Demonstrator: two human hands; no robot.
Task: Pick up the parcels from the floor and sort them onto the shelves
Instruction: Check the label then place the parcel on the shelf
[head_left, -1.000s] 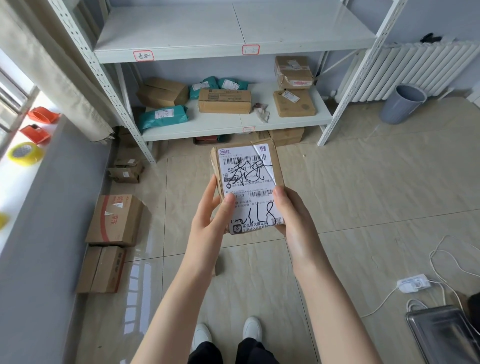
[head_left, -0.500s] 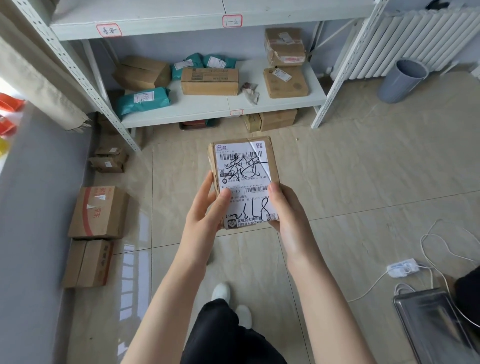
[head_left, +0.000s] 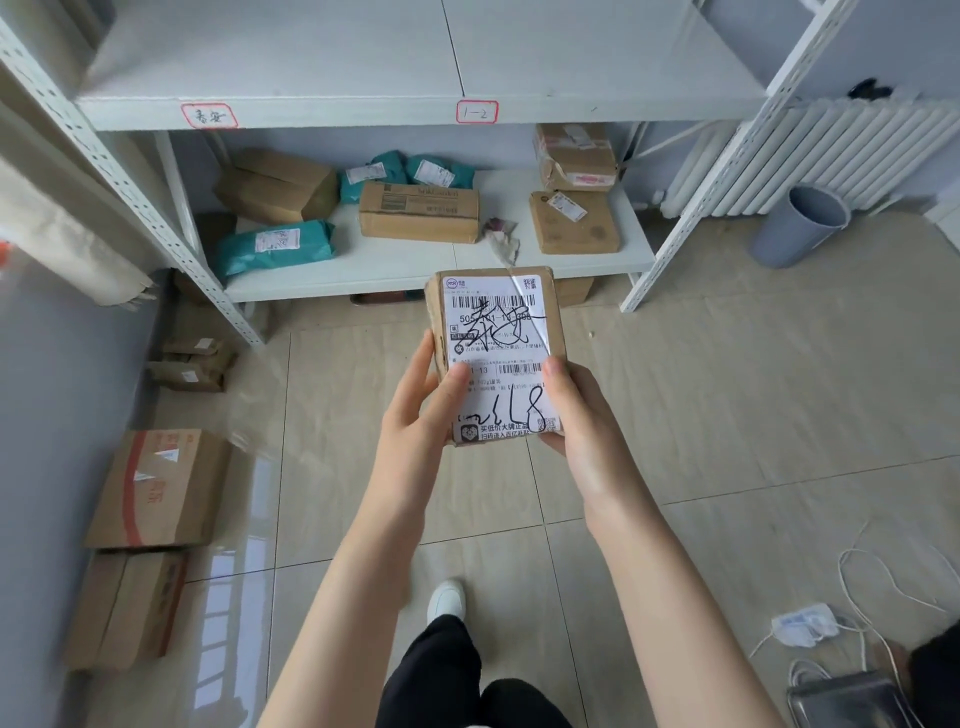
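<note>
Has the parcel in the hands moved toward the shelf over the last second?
Yes. The held parcel now overlaps the lower shelf front edge; a second ago it sat clear below it, so it has advanced toward the rack.

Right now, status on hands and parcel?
Left hand and right hand grip labelled parcel chest-high. Facing shelves. Nothing blocking.

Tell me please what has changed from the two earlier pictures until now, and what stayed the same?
The person has stepped toward the shelf rack: one leg is now forward, and the rack looks nearer. Nothing was taken up or let go. The left hand and right hand still hold the small labelled parcel upright in front. The parcels on the lower shelf and the boxes on the floor by the wall lie as before.
</note>
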